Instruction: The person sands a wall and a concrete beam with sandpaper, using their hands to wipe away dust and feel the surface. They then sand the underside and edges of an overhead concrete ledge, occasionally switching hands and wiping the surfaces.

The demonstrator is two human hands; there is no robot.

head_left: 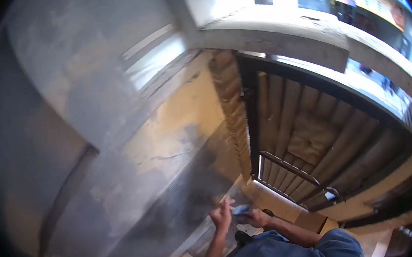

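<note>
A small blue object point(241, 208) sits low in the view, between the two hands and in front of a stained wall point(168, 147) beside a dark metal gate point(286, 135). The right hand point(257, 218) curls its fingers around the object's right end. The left hand point(222, 215) is just beside its left edge with fingers spread upward, and the blur hides whether they touch.

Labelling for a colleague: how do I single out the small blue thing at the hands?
Find the dark barred gate on the right. Below its bottom left corner, the left hand and right hand meet at the small blue thing, paler than the blue shirt beneath.
</note>
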